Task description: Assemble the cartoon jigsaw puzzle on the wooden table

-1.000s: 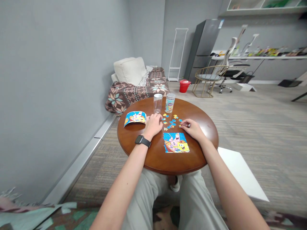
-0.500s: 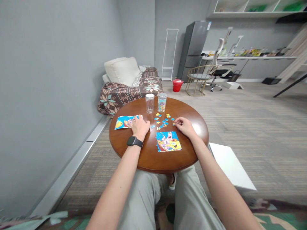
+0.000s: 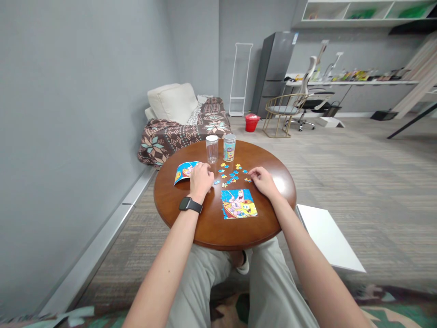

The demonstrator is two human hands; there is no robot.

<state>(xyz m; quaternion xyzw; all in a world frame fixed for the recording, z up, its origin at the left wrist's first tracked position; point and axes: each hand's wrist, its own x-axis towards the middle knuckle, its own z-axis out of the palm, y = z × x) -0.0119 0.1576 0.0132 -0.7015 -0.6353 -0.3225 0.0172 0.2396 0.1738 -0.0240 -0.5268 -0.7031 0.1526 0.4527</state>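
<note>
My left hand point(image 3: 201, 180), with a black watch on its wrist, grips the right end of a glossy cartoon picture sheet point(image 3: 184, 170). The sheet bows upward, and my fingers hide its right end. Several loose jigsaw pieces point(image 3: 234, 175) lie scattered between my two hands. On the right of them rests my right hand point(image 3: 262, 179), its fingers curled and the tips together close to the pieces. Whatever those fingertips may hold is hidden. A partly assembled jigsaw puzzle point(image 3: 239, 203) lies flat nearer to me, its left edge uneven.
Behind the pieces stand a clear jar point(image 3: 212, 150) with a white lid and a printed jar point(image 3: 229, 148) with a silvery lid. All this is on a round brown table point(image 3: 218, 234). A patterned couch point(image 3: 167, 141) and a red bin point(image 3: 251, 123) are beyond it.
My left hand has drawn its fingers in, and the picture sheet has shifted right and bent upward. Near my right fingertips, a puzzle piece shows more fully. My right hand has barely moved.
</note>
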